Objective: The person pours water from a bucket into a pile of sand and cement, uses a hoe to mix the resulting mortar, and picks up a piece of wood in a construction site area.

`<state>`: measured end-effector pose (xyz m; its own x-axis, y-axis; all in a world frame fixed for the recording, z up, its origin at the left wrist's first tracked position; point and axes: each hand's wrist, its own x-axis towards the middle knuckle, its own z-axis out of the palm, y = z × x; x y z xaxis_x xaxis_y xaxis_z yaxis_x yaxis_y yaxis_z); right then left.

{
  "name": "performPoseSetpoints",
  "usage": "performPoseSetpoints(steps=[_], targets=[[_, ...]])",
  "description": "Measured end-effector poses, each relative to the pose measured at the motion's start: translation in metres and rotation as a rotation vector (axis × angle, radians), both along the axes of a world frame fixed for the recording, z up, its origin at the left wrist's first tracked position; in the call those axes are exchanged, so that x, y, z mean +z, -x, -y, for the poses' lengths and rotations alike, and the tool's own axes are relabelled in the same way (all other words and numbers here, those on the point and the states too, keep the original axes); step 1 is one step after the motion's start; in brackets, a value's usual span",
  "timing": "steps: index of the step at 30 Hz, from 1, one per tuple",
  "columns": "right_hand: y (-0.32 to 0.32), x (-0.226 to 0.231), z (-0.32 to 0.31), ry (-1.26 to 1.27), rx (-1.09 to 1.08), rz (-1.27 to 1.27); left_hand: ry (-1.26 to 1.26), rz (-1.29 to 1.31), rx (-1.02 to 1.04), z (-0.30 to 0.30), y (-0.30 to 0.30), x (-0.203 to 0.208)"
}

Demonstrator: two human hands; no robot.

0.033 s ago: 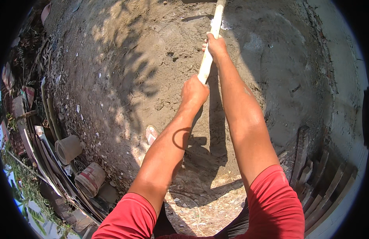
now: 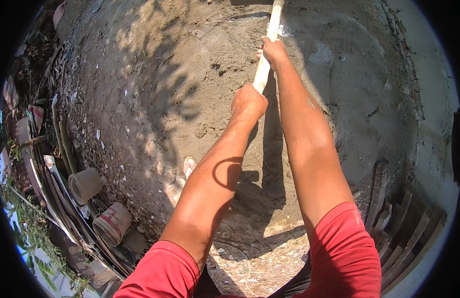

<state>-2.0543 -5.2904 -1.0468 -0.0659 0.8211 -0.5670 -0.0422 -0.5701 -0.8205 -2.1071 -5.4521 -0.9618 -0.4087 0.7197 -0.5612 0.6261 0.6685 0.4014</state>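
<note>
At left, two whitish plastic buckets (image 2: 85,186) lie beside long stacked boards (image 2: 51,191). In the middle, a pale-sandalled foot (image 2: 189,165) could slip if the rough grey mud (image 2: 205,114) gives way, while the left hand (image 2: 249,102) is closed around a pale, round wooden handle (image 2: 273,25) slanting over this mud, and the right hand (image 2: 273,52) grips it higher, where a loosened grip could let it twist. At right, weathered brown wooden planks (image 2: 406,233) could obstruct a wide sideways swing.

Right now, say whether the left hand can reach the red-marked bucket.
Probably not: the left hand grips the pale pole, and the red-marked bucket is well off to the left.
</note>
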Motion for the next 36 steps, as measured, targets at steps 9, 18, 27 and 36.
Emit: performPoseSetpoints(steps=[9,18,27,36], targets=[[-0.049,-0.025,0.131,0.35,0.134,0.158,0.212,0.34,0.122,0.171,-0.049,-0.037],[-0.157,0.181,0.382,0.507,-0.015,0.085,0.472,0.468,0.0,0.379,-0.113,0.221],[-0.12,0.236,0.428,0.315,0.06,0.053,0.361,0.478,0.097,0.471,-0.106,0.187],[0.078,-0.006,0.056,0.232,0.217,0.11,0.029,0.116,0.163,0.091,0.045,-0.004]])
